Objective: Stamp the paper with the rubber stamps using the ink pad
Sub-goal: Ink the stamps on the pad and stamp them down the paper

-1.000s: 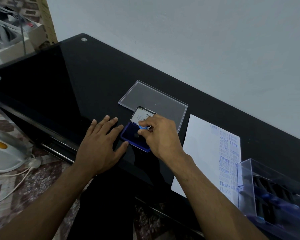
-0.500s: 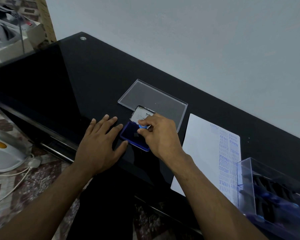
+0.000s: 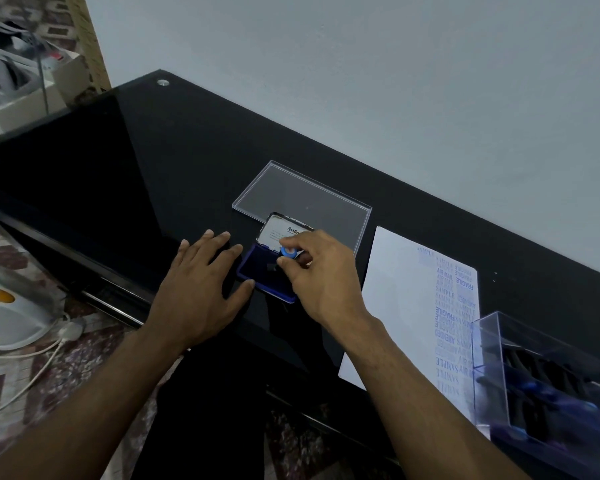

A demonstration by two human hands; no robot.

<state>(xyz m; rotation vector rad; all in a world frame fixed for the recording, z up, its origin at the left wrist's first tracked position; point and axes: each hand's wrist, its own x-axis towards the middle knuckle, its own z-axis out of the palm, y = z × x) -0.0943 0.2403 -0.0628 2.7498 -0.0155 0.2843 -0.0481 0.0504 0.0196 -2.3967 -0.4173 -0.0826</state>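
Head view: at near right, a clear box [image 3: 548,386] of stamps stands by the paper [image 3: 402,299]. The left hand [image 3: 201,289] lies flat, fingers spread, beside the ink pad [image 3: 253,271]. The right hand [image 3: 323,275] pinches a rubber stamp [image 3: 287,251] on the pad. Beyond lies a clear lid [image 3: 305,195].
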